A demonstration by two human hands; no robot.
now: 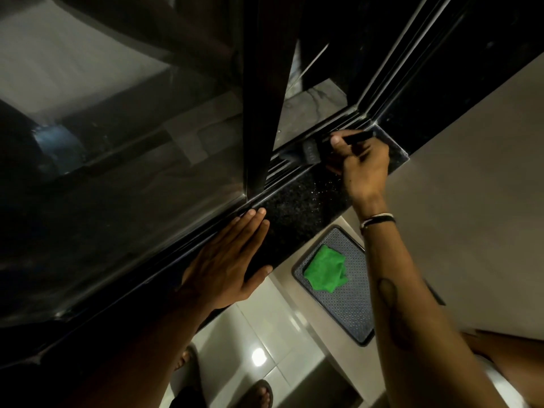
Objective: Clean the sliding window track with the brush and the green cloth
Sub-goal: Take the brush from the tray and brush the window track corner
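Note:
My right hand (363, 164) grips a dark brush (309, 150) by its black handle, with the bristles down in the grooves of the sliding window track (279, 166) near the frame's right corner. Flat on the black speckled sill (297, 207) rests my left hand (228, 263), fingers spread and holding nothing, beside the track's front rail. The green cloth (325, 267) lies crumpled on a dark patterned tray (350, 304) below the sill, untouched by either hand.
The dark sliding window panel (259, 113) stands just left of the brush, its glass (117, 142) filling the left. A pale wall (471, 187) is on the right. Below are light floor tiles (259, 328) and my sandalled feet (259, 393).

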